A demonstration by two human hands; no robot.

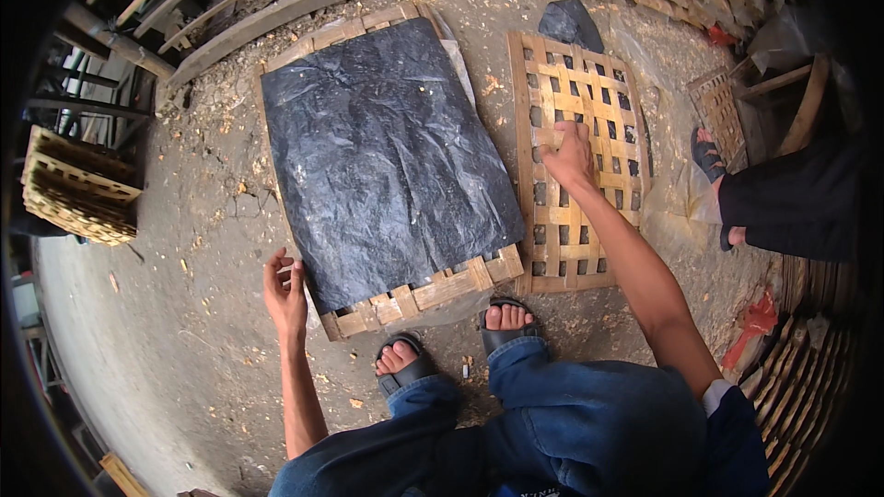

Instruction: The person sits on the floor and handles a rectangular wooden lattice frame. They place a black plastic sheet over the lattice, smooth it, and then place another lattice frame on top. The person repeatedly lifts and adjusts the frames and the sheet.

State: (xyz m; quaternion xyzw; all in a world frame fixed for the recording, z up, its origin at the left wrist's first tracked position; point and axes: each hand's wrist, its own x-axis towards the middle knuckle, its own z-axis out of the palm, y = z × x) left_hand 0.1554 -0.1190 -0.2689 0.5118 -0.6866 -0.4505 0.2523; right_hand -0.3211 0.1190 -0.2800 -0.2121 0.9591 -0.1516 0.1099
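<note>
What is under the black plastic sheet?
A woven slat frame shows past the upper and lower ends of the black plastic sheet, and some clear plastic along its upper right edge. What lies beneath the middle is covered.

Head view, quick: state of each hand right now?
Left hand: open, fingers loosely bent, beside the black sheet; nothing visibly held.
Right hand: fingers curled at the woven panel; whether it grips cannot be told.
</note>
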